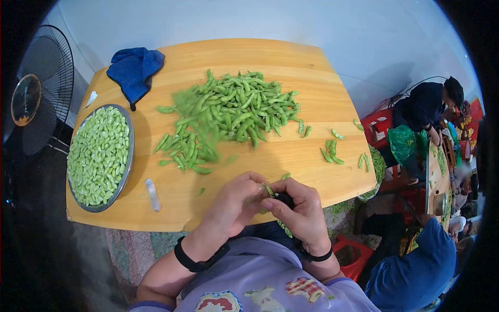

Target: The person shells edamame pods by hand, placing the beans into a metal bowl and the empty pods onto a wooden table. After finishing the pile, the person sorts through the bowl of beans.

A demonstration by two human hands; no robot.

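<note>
At the table's front edge, my left hand (pixel 240 200) and my right hand (pixel 301 210) meet with fingers pinched on a green soybean pod (pixel 268 190). A small dark object (pixel 283 198) shows between the fingers of my right hand; I cannot tell what it is. Beyond my hands lies a large heap of soybean pods (pixel 244 106), its left side smeared by blur. To the left, a round metal tray (pixel 130 157) is filled with shelled green beans (pixel 99 156). A clear, whitish plastic piece (pixel 153 195) rests between the tray and my left hand.
A blue cloth (pixel 134 73) lies at the wooden table's (pixel 291 57) back left corner. Several loose pods (pixel 331 152) are scattered on the right. A fan (pixel 39 99) stands left. On the right, a person in blue (pixel 416 265) sits near a red stool (pixel 353 257).
</note>
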